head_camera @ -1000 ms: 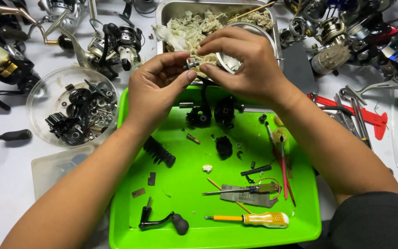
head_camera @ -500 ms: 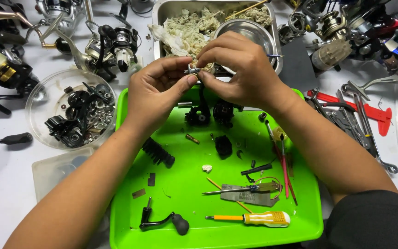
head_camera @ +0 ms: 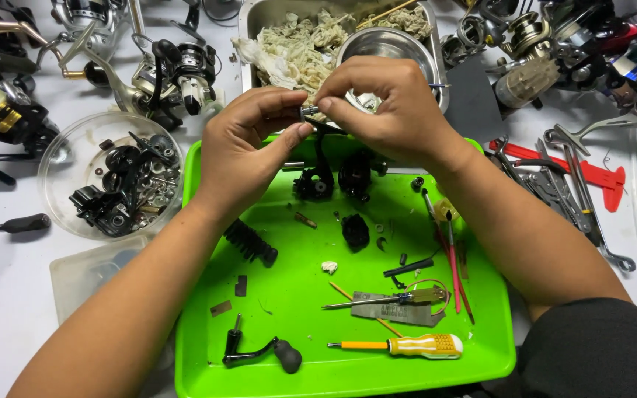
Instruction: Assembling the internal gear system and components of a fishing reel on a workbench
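The left hand [head_camera: 248, 151] and the right hand [head_camera: 388, 103] are meeting above the far edge of a bright green tray [head_camera: 296, 295], and together they are pinching a small metal part [head_camera: 308, 111] between thumb and fingertips; both grips are narrow and closed on that part, which is too small to make out in detail. The part is hanging in the air between the two hands, just in front of a steel pan [head_camera: 436, 44] that is holding crumpled rags [head_camera: 296, 48] and a small steel bowl [head_camera: 385, 44]. Directly beneath the hands, two black reel pieces [head_camera: 317, 180] are sitting near the tray's far side, with another small black piece [head_camera: 354, 231] lying a little nearer the person. Further down the tray, a ridged black knob [head_camera: 251, 243] is lying to the left, a black crank handle [head_camera: 263, 352] is resting near the front edge, and a yellow-handled screwdriver [head_camera: 399, 345] is lying beside it to the right. A thin red tool [head_camera: 453, 265] is lying along the tray's right side. To the left of the tray, a clear round bowl [head_camera: 60, 158] is holding a heap of dark parts, and several fishing reels [head_camera: 175, 70] are standing on the white table [head_camera: 9, 273] beyond it. On the right, wrenches [head_camera: 576, 199] and a red tool [head_camera: 591, 173] are lying on the table, well apart from the hands.
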